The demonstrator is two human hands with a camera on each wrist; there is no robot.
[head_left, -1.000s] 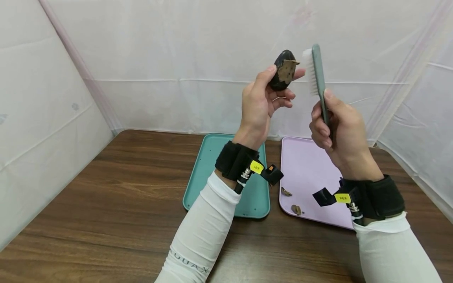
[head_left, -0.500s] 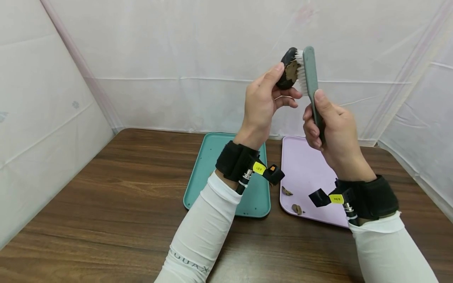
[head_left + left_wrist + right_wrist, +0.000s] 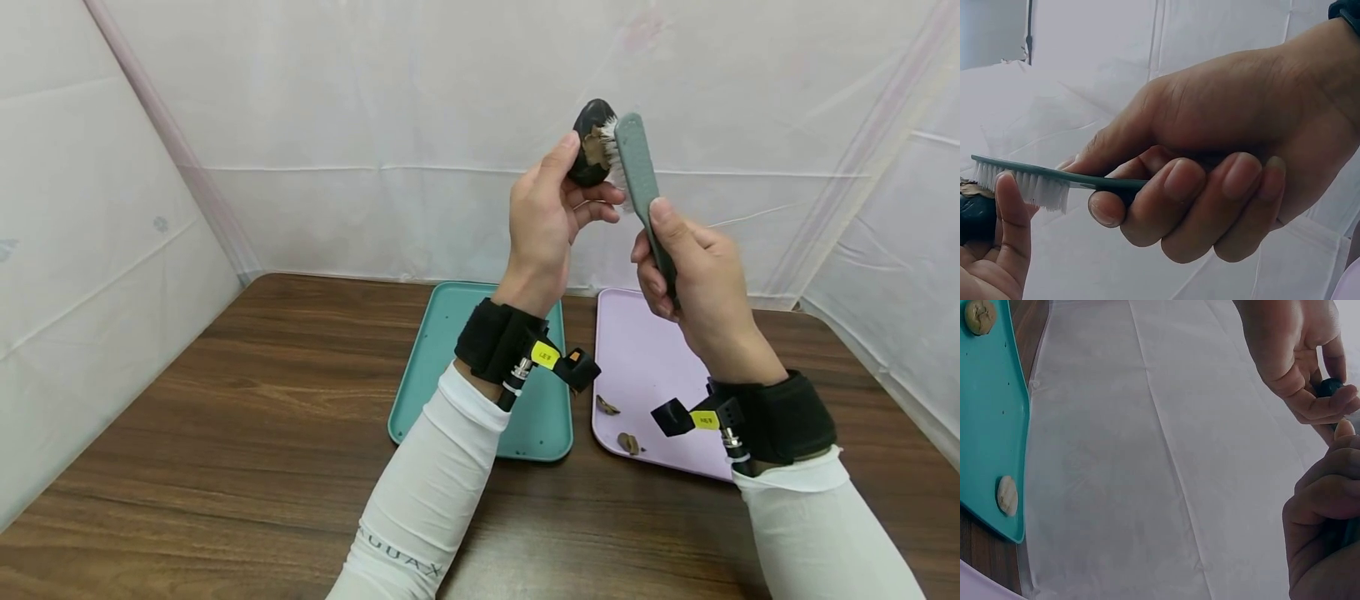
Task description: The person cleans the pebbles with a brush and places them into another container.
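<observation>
Wooden table (image 3: 225,417) carrying a teal tray (image 3: 442,367) and a lilac tray (image 3: 645,358) side by side, the latter catching brown flakes (image 3: 627,443), probably debris. Left hand (image 3: 543,221) pinching a dark stone (image 3: 588,154) between thumb and fingertips, raising it well above the trays, soiled face turning toward the bristles. Right hand (image 3: 693,275) wrapping the handle of a grey-green brush (image 3: 637,175), pressing white bristles against the brown crust.

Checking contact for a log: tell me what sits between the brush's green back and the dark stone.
Only the white bristles of the brush, pressed against the dark stone; head view.
</observation>
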